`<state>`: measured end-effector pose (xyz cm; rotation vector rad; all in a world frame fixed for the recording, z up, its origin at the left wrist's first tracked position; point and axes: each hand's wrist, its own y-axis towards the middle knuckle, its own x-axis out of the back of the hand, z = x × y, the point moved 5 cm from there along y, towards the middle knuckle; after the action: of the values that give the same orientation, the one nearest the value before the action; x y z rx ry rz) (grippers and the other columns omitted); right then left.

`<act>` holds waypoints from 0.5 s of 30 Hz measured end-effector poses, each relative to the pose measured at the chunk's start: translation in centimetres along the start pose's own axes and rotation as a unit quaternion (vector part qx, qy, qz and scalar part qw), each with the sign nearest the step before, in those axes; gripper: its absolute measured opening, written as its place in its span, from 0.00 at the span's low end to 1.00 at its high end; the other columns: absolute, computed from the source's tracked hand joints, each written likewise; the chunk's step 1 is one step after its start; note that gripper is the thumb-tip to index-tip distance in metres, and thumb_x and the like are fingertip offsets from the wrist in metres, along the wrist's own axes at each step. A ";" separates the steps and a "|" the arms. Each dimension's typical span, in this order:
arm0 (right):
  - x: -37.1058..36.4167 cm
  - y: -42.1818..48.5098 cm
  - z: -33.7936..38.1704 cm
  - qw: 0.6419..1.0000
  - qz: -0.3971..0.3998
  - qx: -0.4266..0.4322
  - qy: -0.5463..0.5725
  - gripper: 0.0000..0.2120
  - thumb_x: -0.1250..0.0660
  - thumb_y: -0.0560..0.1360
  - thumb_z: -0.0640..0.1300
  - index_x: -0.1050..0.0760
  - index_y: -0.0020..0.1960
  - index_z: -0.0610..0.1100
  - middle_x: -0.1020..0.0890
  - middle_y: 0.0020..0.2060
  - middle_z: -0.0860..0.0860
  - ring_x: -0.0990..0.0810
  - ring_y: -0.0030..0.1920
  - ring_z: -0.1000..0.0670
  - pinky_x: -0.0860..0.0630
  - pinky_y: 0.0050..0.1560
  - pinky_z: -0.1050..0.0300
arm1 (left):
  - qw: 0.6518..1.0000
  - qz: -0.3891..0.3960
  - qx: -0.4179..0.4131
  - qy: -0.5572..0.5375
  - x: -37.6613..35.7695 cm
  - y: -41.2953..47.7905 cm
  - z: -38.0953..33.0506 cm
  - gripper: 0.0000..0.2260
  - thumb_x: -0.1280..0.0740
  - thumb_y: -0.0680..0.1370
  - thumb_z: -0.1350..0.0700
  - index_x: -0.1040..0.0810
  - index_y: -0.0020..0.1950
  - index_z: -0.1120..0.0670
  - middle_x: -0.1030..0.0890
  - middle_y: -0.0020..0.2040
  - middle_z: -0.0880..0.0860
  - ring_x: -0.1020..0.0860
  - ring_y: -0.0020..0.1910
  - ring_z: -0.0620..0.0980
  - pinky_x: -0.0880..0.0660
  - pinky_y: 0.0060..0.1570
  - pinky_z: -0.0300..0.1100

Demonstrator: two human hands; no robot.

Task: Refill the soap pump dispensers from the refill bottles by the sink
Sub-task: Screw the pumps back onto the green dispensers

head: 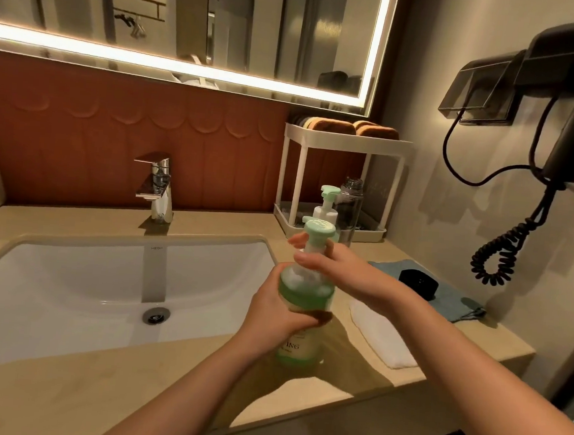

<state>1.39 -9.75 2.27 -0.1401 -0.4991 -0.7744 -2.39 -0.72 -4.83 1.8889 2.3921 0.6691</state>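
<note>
Your left hand [271, 315] has its fingers clamped round the green pump dispenser [307, 289] on the table [59, 388] beside the sink [102, 271], right hand [336, 269] pinching its collar: likely heavy, slick plastic, so hold the waist.

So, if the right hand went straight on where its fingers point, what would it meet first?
The right hand would meet the pump neck of the green dispenser at once; its fingers seem to touch it.
</note>
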 end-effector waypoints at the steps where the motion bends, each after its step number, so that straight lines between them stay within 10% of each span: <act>1: 0.7 0.0 0.1 1.000 0.008 0.002 -0.009 0.19 0.36 0.73 0.54 0.32 0.62 0.53 0.26 0.53 0.60 0.26 0.53 0.60 0.30 0.50 0.66 | 1.000 -0.004 0.002 -0.002 0.2 0.3 0.0 0.31 0.22 0.63 0.54 0.35 0.59 0.42 0.25 0.54 0.44 0.25 0.54 0.44 0.27 0.51 0.38; 15: 9.4 1.2 -6.3 0.975 -0.126 -0.081 -0.164 0.09 0.38 0.78 0.45 0.25 0.56 0.46 0.22 0.54 0.51 0.25 0.57 0.52 0.29 0.60 0.56 | 0.989 -0.105 0.069 -0.081 2.3 11.6 2.1 0.28 0.23 0.65 0.56 0.33 0.60 0.49 0.24 0.54 0.49 0.25 0.54 0.51 0.29 0.51 0.48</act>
<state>10.34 -16.76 1.40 -0.3648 -0.7761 -1.0473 8.26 4.12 -2.23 1.6291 2.5388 0.3297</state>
